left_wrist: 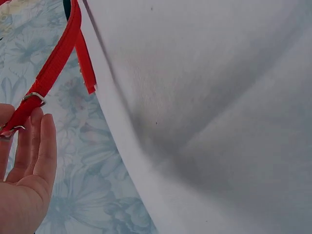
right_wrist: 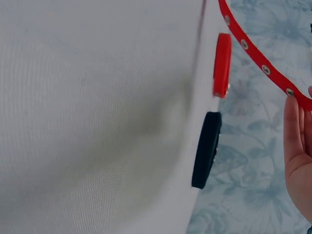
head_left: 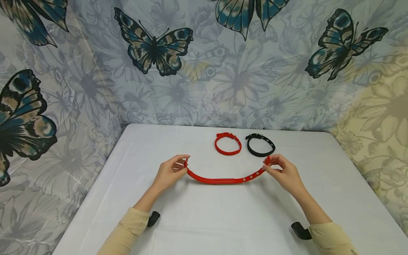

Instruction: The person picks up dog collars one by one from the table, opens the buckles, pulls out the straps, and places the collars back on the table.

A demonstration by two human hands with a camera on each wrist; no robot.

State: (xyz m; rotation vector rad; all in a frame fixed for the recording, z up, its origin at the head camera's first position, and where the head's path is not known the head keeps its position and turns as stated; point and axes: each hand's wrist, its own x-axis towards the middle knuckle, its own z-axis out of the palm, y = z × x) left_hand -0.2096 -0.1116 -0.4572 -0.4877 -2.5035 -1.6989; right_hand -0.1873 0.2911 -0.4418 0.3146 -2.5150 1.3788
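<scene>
An unbuckled red collar [head_left: 220, 181] hangs in a shallow curve between both hands, above the white table. My left hand [head_left: 169, 173] pinches its buckle end; in the left wrist view a metal buckle and ring [left_wrist: 34, 99] show by the fingers. The other end, with a row of metal eyelets [right_wrist: 265, 69], is pinched by my right hand [head_left: 284, 173]. Behind it, a second red collar [head_left: 228, 153] and a black collar [head_left: 260, 154] stand side by side on the table, each fastened into a loop.
A white cloth covers the table [head_left: 223, 219], whose far edge meets a wall hanging [head_left: 204, 95] printed with flowers and butterflies. Black wrist-camera pieces [head_left: 153, 219] stick out beside the sleeves.
</scene>
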